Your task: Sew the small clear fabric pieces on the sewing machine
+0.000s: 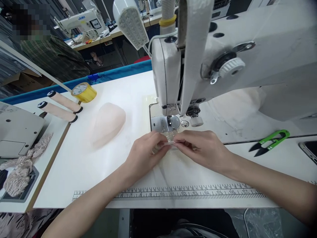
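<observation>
Just in front of the sewing machine's needle plate (159, 124), my left hand (145, 150) and my right hand (206, 148) meet almost fingertip to fingertip. Between them is a small piece of thin, whitish sheer fabric (170, 142), pinched by thumb and fingers on both sides. How far the fabric reaches is hard to see against the white table. Above it stand the presser foot (169, 121) and the white machine head (165, 72). A pale pink moulded cup (110, 124) lies on the table left of my hands.
Green thread snips (269, 142) lie to the right. More pale fabric (237, 105) sits under the machine arm. At left are thread cones (65, 101), yellow tape (84, 92) and another machine (19, 129) with lace. A printed ruler (173, 193) runs along the front edge. A person (54, 56) sits beyond.
</observation>
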Demonstrator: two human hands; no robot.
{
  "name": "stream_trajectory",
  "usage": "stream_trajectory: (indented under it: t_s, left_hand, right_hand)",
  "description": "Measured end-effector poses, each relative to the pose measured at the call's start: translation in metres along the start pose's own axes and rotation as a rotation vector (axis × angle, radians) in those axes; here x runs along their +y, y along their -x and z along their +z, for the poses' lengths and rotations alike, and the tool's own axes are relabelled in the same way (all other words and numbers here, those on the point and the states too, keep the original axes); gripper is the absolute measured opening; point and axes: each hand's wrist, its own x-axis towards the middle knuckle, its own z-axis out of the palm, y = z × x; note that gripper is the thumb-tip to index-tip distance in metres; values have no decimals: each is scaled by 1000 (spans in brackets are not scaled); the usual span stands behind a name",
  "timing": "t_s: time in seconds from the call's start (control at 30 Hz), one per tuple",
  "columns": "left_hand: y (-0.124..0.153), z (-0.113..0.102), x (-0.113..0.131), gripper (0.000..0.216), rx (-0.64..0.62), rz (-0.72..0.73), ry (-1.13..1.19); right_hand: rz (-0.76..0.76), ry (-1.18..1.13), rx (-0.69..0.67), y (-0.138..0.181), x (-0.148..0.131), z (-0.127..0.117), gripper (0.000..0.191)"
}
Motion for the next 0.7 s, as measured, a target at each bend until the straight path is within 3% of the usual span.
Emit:
stream_trajectory:
  t_s: [0.17,0.37,0.7]
  left_hand:
    - [2,3,-6,12,82,254,-296]
    - [3,3,-5,17,99,277,-279]
    - [2,2,-5,11,231,343,-254]
  right_hand:
    - [-83,88,44,3,0,1,13]
    - [-138,139,62,3,2,1,12]
    - [-120,154,44,7,4,5,9]
